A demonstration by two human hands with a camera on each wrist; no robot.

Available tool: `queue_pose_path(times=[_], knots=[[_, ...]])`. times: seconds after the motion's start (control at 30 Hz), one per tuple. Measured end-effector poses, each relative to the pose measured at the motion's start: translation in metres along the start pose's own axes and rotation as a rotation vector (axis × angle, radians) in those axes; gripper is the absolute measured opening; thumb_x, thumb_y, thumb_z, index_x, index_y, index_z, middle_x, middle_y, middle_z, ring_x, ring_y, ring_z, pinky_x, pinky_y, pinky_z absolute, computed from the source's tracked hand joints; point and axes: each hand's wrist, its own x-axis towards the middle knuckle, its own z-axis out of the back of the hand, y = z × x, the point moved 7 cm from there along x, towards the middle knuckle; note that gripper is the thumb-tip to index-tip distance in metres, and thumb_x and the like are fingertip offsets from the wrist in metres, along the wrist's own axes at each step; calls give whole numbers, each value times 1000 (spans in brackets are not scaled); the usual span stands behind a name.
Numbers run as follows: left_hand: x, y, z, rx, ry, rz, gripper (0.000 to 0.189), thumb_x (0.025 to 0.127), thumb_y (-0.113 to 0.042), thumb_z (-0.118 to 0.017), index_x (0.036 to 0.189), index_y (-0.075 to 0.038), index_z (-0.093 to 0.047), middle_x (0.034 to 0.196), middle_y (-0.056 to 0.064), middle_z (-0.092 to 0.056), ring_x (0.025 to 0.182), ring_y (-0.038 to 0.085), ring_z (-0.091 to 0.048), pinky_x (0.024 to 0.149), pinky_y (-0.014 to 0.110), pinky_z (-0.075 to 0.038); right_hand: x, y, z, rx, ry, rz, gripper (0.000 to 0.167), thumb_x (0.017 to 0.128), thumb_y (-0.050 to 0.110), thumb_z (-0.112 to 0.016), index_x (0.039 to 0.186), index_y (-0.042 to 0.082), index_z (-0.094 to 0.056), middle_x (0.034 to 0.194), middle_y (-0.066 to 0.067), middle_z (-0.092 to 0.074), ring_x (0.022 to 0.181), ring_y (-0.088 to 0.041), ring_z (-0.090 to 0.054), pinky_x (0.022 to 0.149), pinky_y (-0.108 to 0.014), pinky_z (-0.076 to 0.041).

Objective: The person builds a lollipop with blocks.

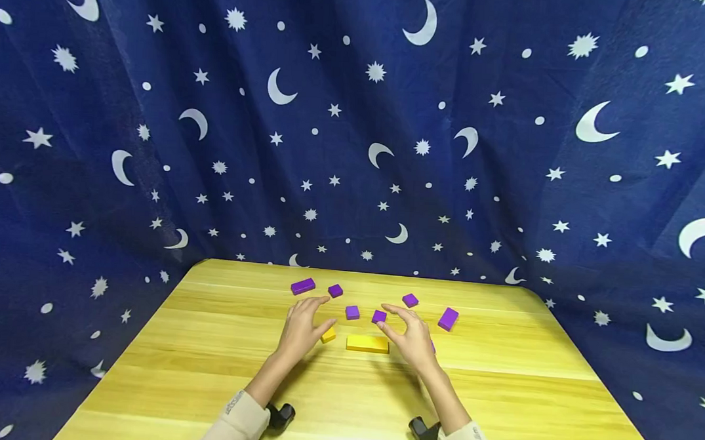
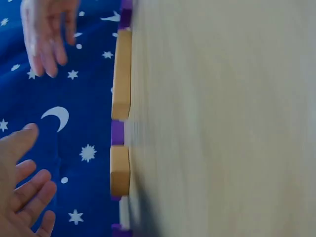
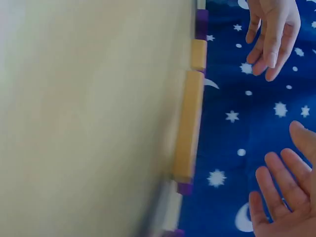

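Both hands hover above the table with fingers spread and relaxed, palms facing each other, holding nothing. My left hand (image 1: 301,327) is over the left part of the block group, near a short yellow block (image 1: 328,335). Over the right side is my right hand (image 1: 413,341), near the right end of a long yellow block (image 1: 367,343). In the head view its thumb overlaps a small purple block (image 1: 379,316). Another small purple block (image 1: 352,312) lies between the hands. One more purple block (image 1: 433,346) is mostly hidden behind the right hand.
Farther back lie a long purple block (image 1: 303,286) and a small purple block (image 1: 335,290) on the left, and another small purple block (image 1: 410,300) on the right. A larger purple block (image 1: 448,319) lies at far right. A dark blue curtain (image 1: 345,128) hangs behind the wooden table (image 1: 205,345).
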Motion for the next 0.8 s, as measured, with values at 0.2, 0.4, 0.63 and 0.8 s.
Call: queue_pose_path(times=[0.2, 0.4, 0.63, 0.8], knots=[[-11, 10, -18, -111, 72, 23, 45, 75, -26, -77, 113, -6, -65, 105, 7, -65, 95, 25, -60, 81, 45, -43, -10, -18, -29, 204, 84, -94, 38, 77, 19, -75, 111, 6, -66, 105, -3, -67, 100, -23, -59, 85, -45, -46], [-22, 24, -24, -12, 98, 47, 43, 70, -29, -81, 107, -12, -69, 103, 3, -67, 100, 23, -56, 78, 41, -37, -20, -33, -43, 236, 135, -159, 40, 77, 20, -75, 112, 3, -65, 106, -5, -67, 101, -27, -59, 86, -46, -47], [-31, 36, -29, 35, 120, 37, 42, 69, -33, -81, 106, -16, -71, 102, 0, -68, 98, 19, -53, 78, 40, -34, -30, -47, -52, 166, 189, -230, 44, 75, 22, -77, 115, 9, -65, 113, -3, -64, 107, -23, -56, 90, -36, -46], [-32, 39, -31, 42, 119, 16, 41, 69, -33, -81, 105, -17, -71, 100, -3, -68, 98, 18, -52, 81, 42, -33, -32, -51, -52, 134, 179, -227, 43, 74, 18, -77, 114, 9, -66, 115, -9, -62, 111, -28, -54, 92, -38, -44]])
